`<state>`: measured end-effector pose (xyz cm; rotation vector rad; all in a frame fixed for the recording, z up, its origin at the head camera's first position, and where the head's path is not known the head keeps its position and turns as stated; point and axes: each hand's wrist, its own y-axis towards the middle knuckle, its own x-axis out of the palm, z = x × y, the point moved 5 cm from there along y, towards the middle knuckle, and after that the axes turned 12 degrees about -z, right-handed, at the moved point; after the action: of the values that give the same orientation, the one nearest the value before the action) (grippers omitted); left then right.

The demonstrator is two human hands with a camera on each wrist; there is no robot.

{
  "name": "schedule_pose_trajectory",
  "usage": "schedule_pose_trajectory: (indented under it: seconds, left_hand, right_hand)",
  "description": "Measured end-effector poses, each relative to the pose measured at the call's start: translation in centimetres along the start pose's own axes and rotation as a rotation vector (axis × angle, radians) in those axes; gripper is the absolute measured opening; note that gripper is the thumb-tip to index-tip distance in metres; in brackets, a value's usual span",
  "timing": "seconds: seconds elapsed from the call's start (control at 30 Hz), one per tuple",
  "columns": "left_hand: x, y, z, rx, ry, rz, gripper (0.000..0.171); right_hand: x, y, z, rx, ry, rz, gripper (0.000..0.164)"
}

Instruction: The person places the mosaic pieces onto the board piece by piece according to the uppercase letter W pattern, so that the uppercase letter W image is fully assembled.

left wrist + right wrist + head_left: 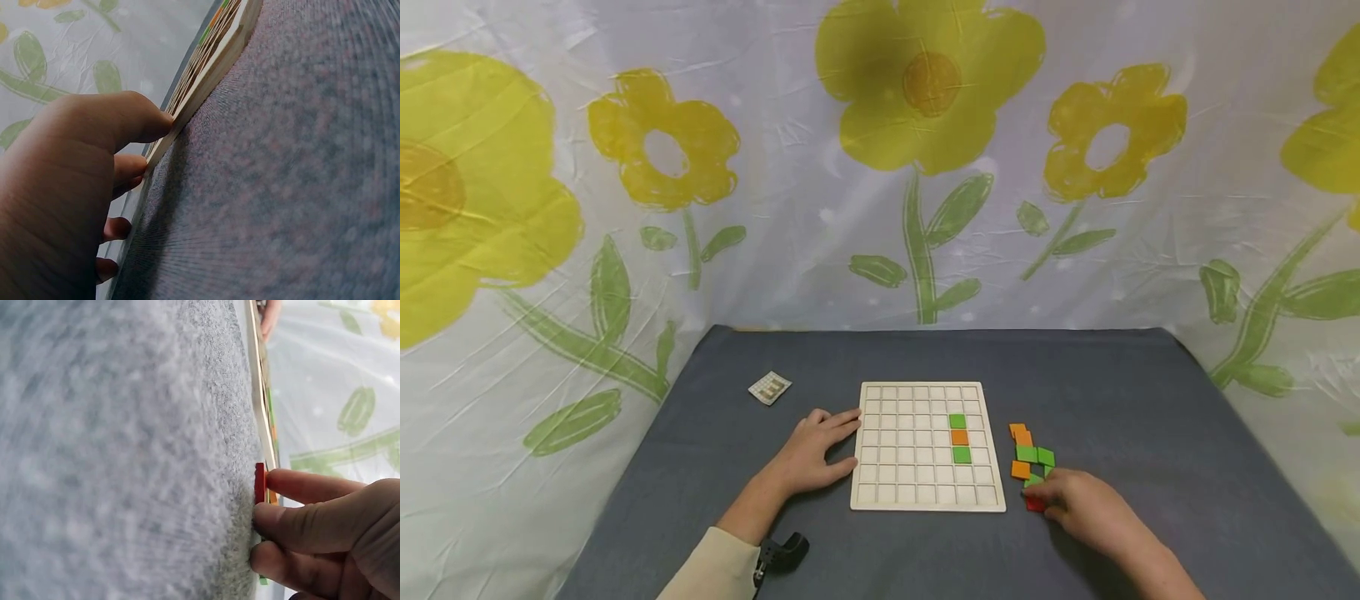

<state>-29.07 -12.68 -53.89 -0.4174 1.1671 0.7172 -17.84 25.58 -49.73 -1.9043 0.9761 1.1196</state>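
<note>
A light wooden grid board lies on the table; its right part carries two green tiles with an orange tile between them. My left hand rests at the board's left edge, thumb and fingertips touching the rim, as the left wrist view also shows. To the right of the board my right hand has its index finger and thumb on a red tile that lies on the cloth. Loose orange tiles and green tiles lie just beyond those fingers, some partly covered by the hand.
A small card printed with a grid pattern lies at the back left of the dark tablecloth. Behind the table hangs a white curtain with yellow flowers. A black wrist device sits at the left cuff.
</note>
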Motion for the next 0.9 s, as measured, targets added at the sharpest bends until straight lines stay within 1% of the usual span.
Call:
schedule_pose_trajectory:
  seconds: [0.07, 0.2, 0.3, 0.43, 0.57, 0.73, 0.9]
  left_hand:
    - [0.1, 0.0, 0.0, -0.005, -0.005, -0.005, 0.062]
    - [0.2, 0.1, -0.1, -0.025, -0.006, -0.019, 0.062]
    - [0.2, 0.1, -0.2, -0.035, -0.003, -0.024, 0.062]
    - [0.3, 0.0, -0.2, -0.040, -0.002, -0.028, 0.063]
    - [0.3, 0.0, -0.2, -0.038, -0.002, -0.031, 0.063]
    - [0.2, 0.0, -0.2, -0.042, 0.005, -0.035, 0.063]
    - [0.2, 0.0, -0.2, -0.027, 0.013, -0.026, 0.062]
  right_hand:
    - [0.1, 0.2, 0.0, -0.007, 0.004, -0.023, 0.029]
    - [0.3, 0.6, 0.1, 0.024, 0.056, -0.038, 0.025]
    - [0.5, 0.7, 0.2, 0.060, 0.112, -0.035, 0.026]
    - [0.9, 0.8, 0.3, 0.077, 0.157, -0.027, 0.030]
    - [1.1, 0.9, 0.3, 0.098, 0.161, -0.020, 0.033]
    - [0.2, 1.5, -0.1, 0.120, 0.194, 0.017, 0.031]
    - [-1.0, 2.7, -1.8, 0.151, 0.224, 0.061, 0.031]
